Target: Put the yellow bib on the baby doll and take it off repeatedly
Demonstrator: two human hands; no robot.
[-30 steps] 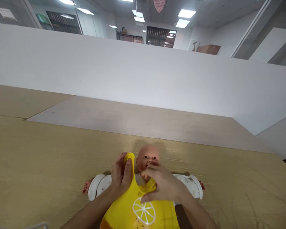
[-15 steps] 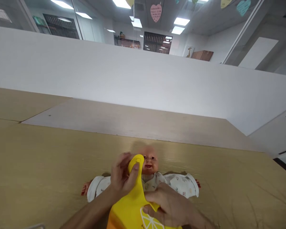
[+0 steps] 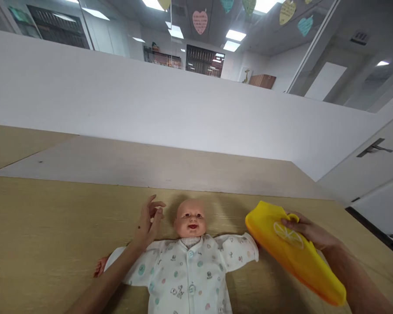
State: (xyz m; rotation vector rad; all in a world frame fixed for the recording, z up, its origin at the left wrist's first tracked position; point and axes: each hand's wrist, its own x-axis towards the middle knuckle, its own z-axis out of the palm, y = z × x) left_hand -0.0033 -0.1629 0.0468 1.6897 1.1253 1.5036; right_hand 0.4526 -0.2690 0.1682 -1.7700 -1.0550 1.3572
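A baby doll [image 3: 190,261] lies on its back on the wooden surface, arms spread, in a white printed top with snaps. To its right, my right hand [image 3: 309,231] holds a yellow silicone bib [image 3: 291,255] with a white citrus-slice print, raised above the surface. The bib's lower end tilts toward me, and its orange-tinted edge faces down. My left hand [image 3: 150,222] is beside the doll's head, fingers apart and holding nothing. My left forearm passes over the doll's sleeve and hides part of it.
Behind the doll runs a pale panel [image 3: 170,168] set against a white wall [image 3: 183,113]. Glass above the wall carries paper hearts [image 3: 200,22]. On the right is a white door or cabinet front with a dark handle [image 3: 375,148].
The bib has moved off the doll's chest to the right in my right hand. My left hand has let go of it. The doll's top is uncovered, and my view has shifted right.
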